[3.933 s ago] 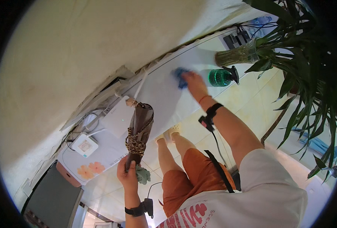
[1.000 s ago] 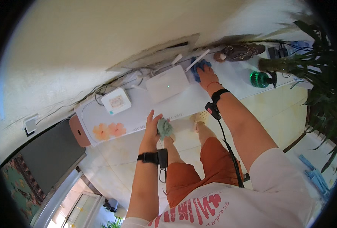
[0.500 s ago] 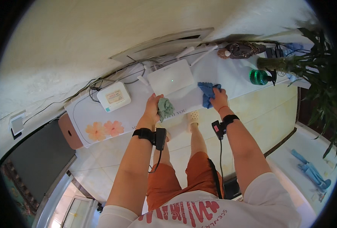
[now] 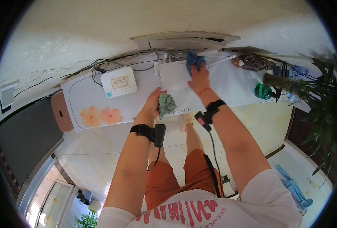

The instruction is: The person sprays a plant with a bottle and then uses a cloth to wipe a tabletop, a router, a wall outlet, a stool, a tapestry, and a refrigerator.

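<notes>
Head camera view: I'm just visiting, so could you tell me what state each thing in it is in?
Green cloth: crumpled, held in the left hand
Blue cloth: bunched, held in the right hand
White router: lying flat, light on
Smaller white box: lying flat
Green spray bottle: standing upright, fill unclear

A bunched blue cloth (image 4: 195, 60), somewhat blurred, is at the far right corner of a slim white router (image 4: 171, 78), lit and lying flat. A crumpled pale-green cloth (image 4: 167, 105) is just short of the router's near edge.
</notes>
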Tool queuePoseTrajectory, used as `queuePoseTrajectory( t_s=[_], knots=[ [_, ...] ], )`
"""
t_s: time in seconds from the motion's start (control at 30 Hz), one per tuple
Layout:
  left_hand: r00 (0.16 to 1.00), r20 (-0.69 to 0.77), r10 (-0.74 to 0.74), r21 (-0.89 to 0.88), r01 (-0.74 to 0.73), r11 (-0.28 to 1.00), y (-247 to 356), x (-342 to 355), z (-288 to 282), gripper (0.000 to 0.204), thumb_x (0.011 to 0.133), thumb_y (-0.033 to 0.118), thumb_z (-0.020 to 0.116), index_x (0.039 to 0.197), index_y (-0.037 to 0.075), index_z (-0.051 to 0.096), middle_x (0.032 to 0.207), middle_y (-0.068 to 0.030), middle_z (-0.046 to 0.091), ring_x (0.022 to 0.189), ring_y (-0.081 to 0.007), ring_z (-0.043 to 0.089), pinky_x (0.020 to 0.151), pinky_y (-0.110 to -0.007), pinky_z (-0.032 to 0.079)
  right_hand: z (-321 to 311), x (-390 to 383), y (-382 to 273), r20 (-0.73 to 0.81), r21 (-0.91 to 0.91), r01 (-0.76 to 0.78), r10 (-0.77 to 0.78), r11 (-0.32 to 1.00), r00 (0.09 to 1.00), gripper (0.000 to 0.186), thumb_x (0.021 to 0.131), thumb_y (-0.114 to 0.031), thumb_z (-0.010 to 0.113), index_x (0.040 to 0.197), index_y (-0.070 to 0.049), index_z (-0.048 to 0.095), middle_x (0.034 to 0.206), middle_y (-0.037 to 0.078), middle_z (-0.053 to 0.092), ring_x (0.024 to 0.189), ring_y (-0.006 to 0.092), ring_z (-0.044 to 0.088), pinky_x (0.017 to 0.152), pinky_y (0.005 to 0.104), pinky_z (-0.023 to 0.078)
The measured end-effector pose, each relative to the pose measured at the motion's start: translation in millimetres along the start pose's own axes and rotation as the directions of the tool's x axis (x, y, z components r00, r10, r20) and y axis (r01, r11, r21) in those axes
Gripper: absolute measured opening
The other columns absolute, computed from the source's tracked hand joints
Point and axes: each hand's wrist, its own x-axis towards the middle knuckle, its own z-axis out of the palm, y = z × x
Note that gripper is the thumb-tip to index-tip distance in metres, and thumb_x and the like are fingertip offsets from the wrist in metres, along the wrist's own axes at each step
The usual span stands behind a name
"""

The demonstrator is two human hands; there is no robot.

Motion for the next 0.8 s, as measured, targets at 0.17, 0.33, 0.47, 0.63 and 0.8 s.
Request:
queuePoseTrajectory(
  t_s=[0.17,0.33,0.47,0.63,0.8],
  knots=[
    [0.984,0.149,0.102,-0.095,-0.088,0.992,-13,-1,6,0.022,0.083,0.017,0.059,0.102,0.009,0.051,0.088,-0.007,0.056,0.079,-0.0249,0.059,0.068,-0.039,0.052,22,-33,-54,0.19,0.179,0.377,-0.408,0.909,0.893,0.026,0.072,-0.009,0.058,0.097,-0.015,0.058,0.129,0.014,0.041,0.107,0.0387,0.046,0.083,0.0428,0.047],
    [0.997,0.047,0.057,-0.064,-0.054,0.996,-18,-12,-2,0.045,0.082,0.016,0.059,0.123,0.013,0.041,0.094,-0.0075,0.058,0.079,-0.0237,0.059,0.068,-0.037,0.051,21,-44,12,0.23,0.17,0.323,-0.356,0.931,0.906,0.022,0.075,-0.008,0.055,0.095,-0.015,0.06,0.119,0.014,0.047,0.101,0.0379,0.049,0.082,0.0425,0.048],
    [0.999,-0.006,0.048,-0.063,-0.048,0.997,-17,-14,-2,0.047,0.081,0.016,0.06,0.123,0.013,0.039,0.096,-0.0092,0.057,0.085,-0.0228,0.056,0.073,-0.037,0.05,-1,-48,79,-0.018,0.006,-0.111,0.111,0.994,0.994,0.033,0.071,0.0,0.056,0.102,-0.011,0.061,0.113,0.018,0.049,0.096,0.0409,0.051,0.085,0.0436,0.046],
    [0.993,0.106,0.054,-0.006,-0.053,0.999,-18,-4,19,0.035,0.082,0.018,0.06,0.114,0.01,0.046,0.094,-0.0098,0.056,0.085,-0.0226,0.055,0.074,-0.036,0.049,-1,-51,90,0.25,0.174,-0.017,-0.027,0.985,0.968,0.03,0.067,0.004,0.057,0.094,-0.009,0.064,0.104,0.019,0.051,0.093,0.0387,0.052,0.084,0.0428,0.045],
    [0.981,0.109,0.158,0.009,-0.16,0.987,-21,13,3,0.022,0.085,0.022,0.059,0.098,0.007,0.049,0.083,-0.0056,0.052,0.074,-0.0197,0.054,0.067,-0.034,0.048,-1,-11,100,-0.125,0.253,0.003,0.029,0.967,0.992,0.029,0.067,0.003,0.054,0.094,-0.001,0.062,0.1,0.018,0.057,0.093,0.036,0.055,0.084,0.0384,0.045]
  ],
)
